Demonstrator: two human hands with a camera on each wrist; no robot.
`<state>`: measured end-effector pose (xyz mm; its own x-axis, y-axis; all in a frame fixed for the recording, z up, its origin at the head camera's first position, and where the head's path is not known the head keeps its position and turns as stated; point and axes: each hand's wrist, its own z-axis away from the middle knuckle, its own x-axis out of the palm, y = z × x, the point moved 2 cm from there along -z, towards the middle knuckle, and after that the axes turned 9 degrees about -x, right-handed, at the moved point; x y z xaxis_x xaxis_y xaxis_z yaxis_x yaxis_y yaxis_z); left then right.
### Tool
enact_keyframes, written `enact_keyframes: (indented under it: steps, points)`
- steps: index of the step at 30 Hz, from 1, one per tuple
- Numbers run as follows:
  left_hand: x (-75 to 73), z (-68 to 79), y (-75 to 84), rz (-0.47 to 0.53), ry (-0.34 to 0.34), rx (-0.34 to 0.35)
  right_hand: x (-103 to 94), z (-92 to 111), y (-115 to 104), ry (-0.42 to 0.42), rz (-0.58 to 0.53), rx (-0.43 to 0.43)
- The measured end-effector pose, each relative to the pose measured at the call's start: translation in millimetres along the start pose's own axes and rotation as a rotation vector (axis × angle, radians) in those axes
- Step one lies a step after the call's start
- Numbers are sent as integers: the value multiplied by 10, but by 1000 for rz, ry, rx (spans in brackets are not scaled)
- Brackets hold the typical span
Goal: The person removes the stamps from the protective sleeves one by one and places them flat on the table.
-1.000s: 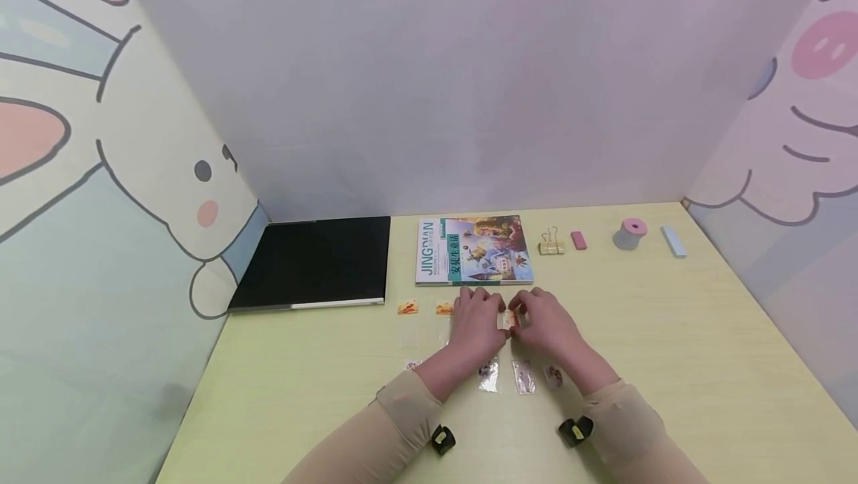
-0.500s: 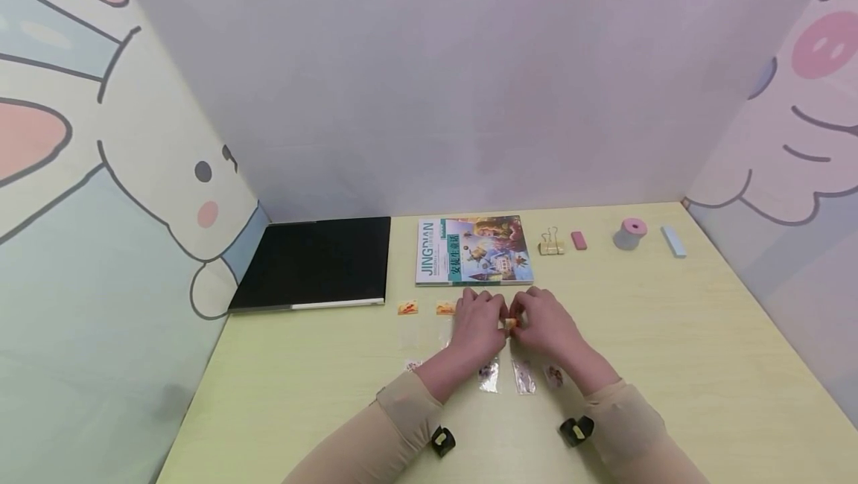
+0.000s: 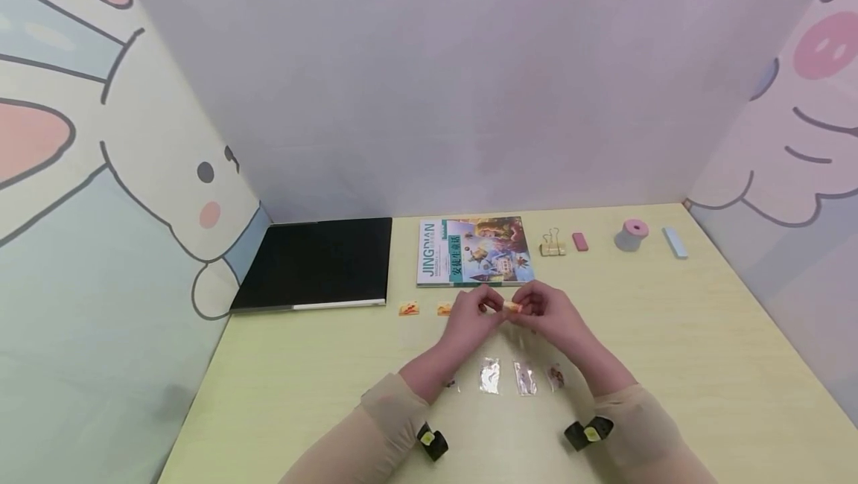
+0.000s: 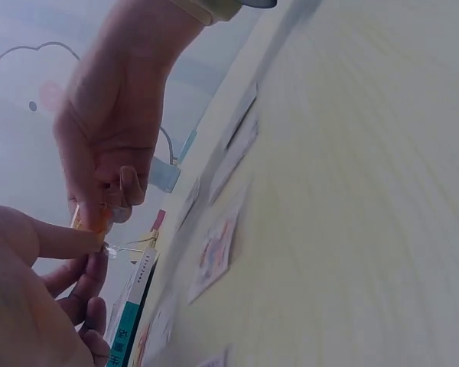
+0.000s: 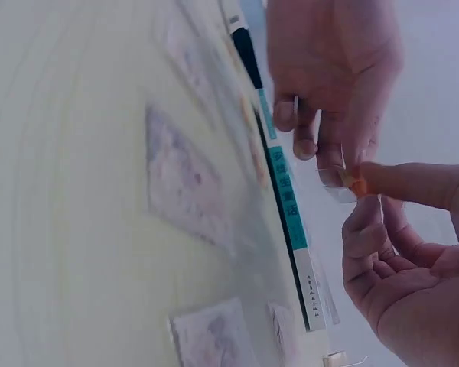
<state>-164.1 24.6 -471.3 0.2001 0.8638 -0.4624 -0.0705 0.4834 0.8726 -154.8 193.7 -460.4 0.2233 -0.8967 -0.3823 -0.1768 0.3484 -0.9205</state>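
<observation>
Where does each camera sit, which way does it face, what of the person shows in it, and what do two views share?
Head: worn on the head, facing forward and down over the table; left hand, right hand and both sleeves show.
Left wrist: on that wrist, looking low across the table, image turned sideways; both hands show.
Right wrist: on that wrist, looking low from the opposite side, also sideways; both hands show.
Shared by the wrist views: the spine of the book and the orange piece both hands hold.

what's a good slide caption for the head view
Left hand and right hand pinch a small orange-printed plastic piece near an Andersen fairy-tale book.
</observation>
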Motion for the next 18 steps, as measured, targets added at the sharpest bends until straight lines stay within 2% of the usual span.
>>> enact_keyframes:
  steps: [4,7,12,18]
  points:
    - [-58,9,22,101,-45,15,-21,10,3,-6,-161,31]
    - [-89,10,30,124,-62,39,-28,17,7,-6,-237,64]
    - [-122,6,10,124,-72,65,-26,21,11,-9,-295,133]
    - [-145,13,23,69,-45,92,4,26,54,-64,-309,197]
